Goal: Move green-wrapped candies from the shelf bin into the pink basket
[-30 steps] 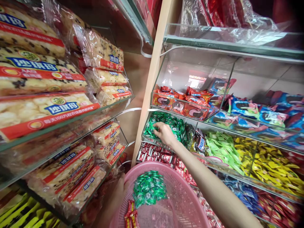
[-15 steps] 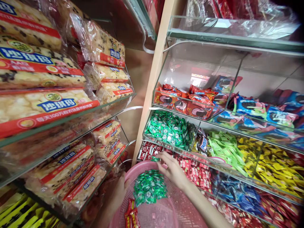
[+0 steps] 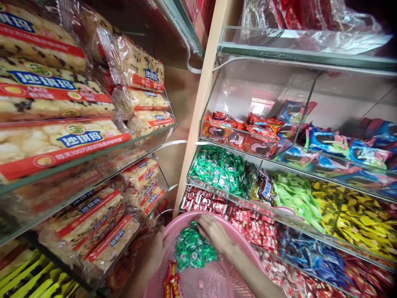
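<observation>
At the left rim of a pink plastic basket [image 3: 257,252], my left hand [image 3: 159,244] is closed, its fingers partly hidden by the edge. My right hand [image 3: 214,231] is inside the basket, stretched over a heap of small green-wrapped candies [image 3: 195,248]. Its fingers lie against the heap's upper right side, and the fingertips are partly hidden among the wrappers. A few red-and-yellow wrapped sweets [image 3: 172,279] lie in the basket below the green heap.
Ahead, a glass-fronted shelf bin holds more green candies [image 3: 217,169]. Light-green [image 3: 294,198] and yellow packets [image 3: 356,219] sit to its right, with red packets [image 3: 254,221] below. Packaged pastry bars [image 3: 71,140] fill glass shelves at left. A wooden post [image 3: 198,107] separates the two shelf units.
My right hand has moved down from above the basket's far rim onto the green candies inside. A green candy was at its fingertips before. My left hand stays at the rim.
</observation>
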`<control>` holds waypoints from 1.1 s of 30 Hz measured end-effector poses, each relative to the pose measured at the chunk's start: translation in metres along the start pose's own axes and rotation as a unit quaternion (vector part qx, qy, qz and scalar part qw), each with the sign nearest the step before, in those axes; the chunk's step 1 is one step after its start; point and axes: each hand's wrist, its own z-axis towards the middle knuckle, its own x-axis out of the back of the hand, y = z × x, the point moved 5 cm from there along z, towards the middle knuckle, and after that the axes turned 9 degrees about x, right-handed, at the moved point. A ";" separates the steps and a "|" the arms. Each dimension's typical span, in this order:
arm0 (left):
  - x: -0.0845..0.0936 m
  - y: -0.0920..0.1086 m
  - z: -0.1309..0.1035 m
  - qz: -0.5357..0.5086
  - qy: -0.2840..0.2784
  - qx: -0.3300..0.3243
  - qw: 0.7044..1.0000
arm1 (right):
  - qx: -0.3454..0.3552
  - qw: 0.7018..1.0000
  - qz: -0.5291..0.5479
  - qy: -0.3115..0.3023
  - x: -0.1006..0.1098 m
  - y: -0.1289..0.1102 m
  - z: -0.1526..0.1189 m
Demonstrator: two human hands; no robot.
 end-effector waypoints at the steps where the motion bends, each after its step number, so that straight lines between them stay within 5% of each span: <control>1: 0.000 0.000 -0.001 0.000 -0.002 0.002 1.000 | -0.001 1.000 0.002 0.004 0.000 0.000 -0.002; 33: -0.008 -0.001 0.000 -0.038 0.013 -0.008 0.999 | -0.025 0.999 0.017 -0.042 -0.019 -0.012 -0.024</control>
